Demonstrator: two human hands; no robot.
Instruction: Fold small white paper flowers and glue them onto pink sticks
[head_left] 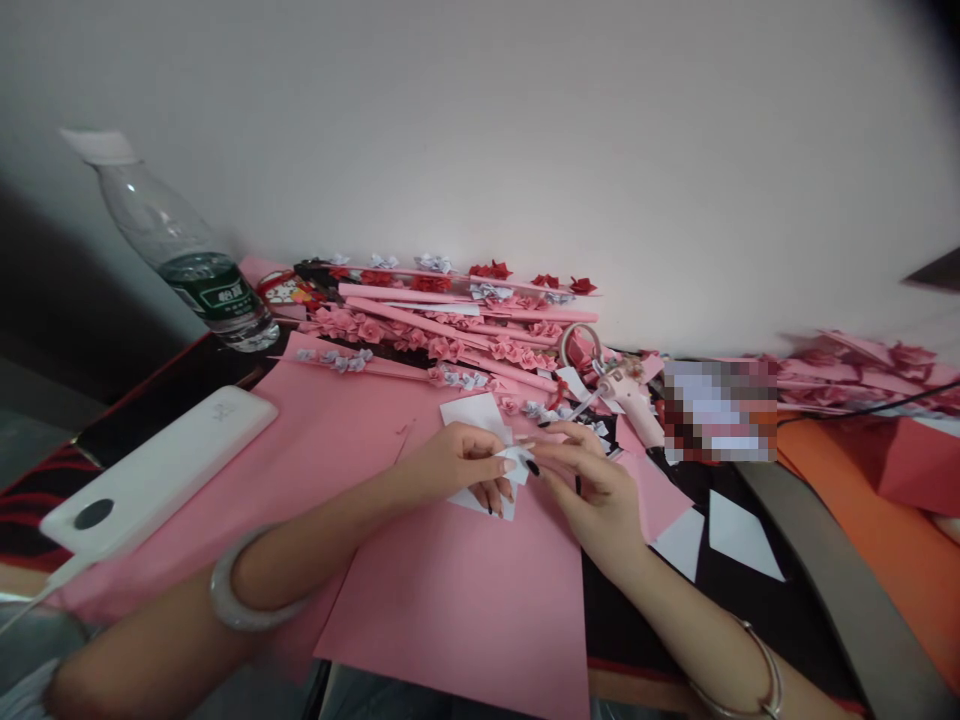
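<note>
Both hands meet at the middle over a pink paper sheet (465,610). Between my left thumb and fingers is a small folded white paper piece (517,464), pinched in my left hand (469,465). My right hand (589,490) grips the same piece from the other side, its fingertips pressed to the paper's right edge. Under my left hand lie white paper squares (466,408), partly covered by the fingers. A pale glue gun (631,400) lies just beyond my right hand, its nozzle pointing left.
Pink paper stems with paper flowers (442,345) are heaped along the wall. A water bottle (180,240) and a white power bank (165,465) are at left. White paper pieces (742,535), a tape roll (579,345) and orange paper (847,500) lie to the right.
</note>
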